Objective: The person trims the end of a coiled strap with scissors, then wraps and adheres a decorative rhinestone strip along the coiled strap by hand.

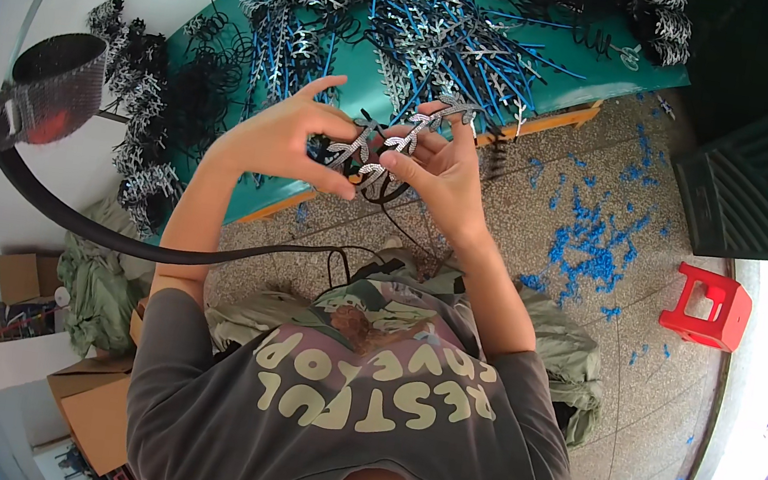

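A silver and black leaf-shaped strip (404, 145) is held up in front of my chest, curling toward the left at its lower end. My right hand (449, 182) grips it, thumb pressed on the leaves and fingers behind them. Around the strip's left end (349, 151), my left hand (273, 138) has its thumb and fingers spread apart; whether they touch the leaves is hard to tell. Beyond both hands, a heap of similar silver and black leafy strips with blue stems (432, 36) covers much of the green table (353, 77).
A black flexible hose (110, 236) curves past my left arm, near a dark mesh cup (57, 86). Blue scraps (591, 245) litter the speckled floor right of me, near a red stool (708, 307). Cardboard boxes (99, 416) stand at lower left; a dark ribbed panel (756, 179) rises at right.
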{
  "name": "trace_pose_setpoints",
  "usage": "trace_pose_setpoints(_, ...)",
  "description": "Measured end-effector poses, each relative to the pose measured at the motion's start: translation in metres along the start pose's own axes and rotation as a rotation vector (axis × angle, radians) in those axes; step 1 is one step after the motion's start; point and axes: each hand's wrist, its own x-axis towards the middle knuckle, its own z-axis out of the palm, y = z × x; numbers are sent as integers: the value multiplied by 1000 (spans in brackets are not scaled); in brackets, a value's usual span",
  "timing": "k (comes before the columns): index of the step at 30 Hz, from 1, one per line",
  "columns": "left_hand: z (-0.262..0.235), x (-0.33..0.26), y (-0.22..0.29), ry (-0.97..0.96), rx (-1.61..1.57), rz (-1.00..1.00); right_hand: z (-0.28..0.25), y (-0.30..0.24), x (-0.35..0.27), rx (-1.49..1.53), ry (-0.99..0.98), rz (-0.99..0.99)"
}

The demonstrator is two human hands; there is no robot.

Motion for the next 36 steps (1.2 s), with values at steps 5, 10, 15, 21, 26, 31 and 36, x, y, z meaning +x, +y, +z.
trace_pose_setpoints(5,33,3,-2,203,-202,-75,-3,-3,-6,-48,35,-160)
trace_pose_setpoints(10,42,0,-9,312,-298,3,-23,-27,-17,-233,129,-385)
trace_pose_setpoints(15,37,1,-1,254,-309,71,-25,-38,-14,-311,85,-401)
trace_pose_setpoints(21,31,-2,11,240,-225,235,-28,-32,-2,-160,53,-112)
trace_pose_setpoints(26,30,-2,17,282,-178,306,-28,-21,2,-107,-2,24)
trace_pose_setpoints(31,27,0,9,263,48,368,-19,-6,-6,300,-93,291)
trace_pose_setpoints(36,28,10,-5,404,166,323,-16,0,0,59,81,63)
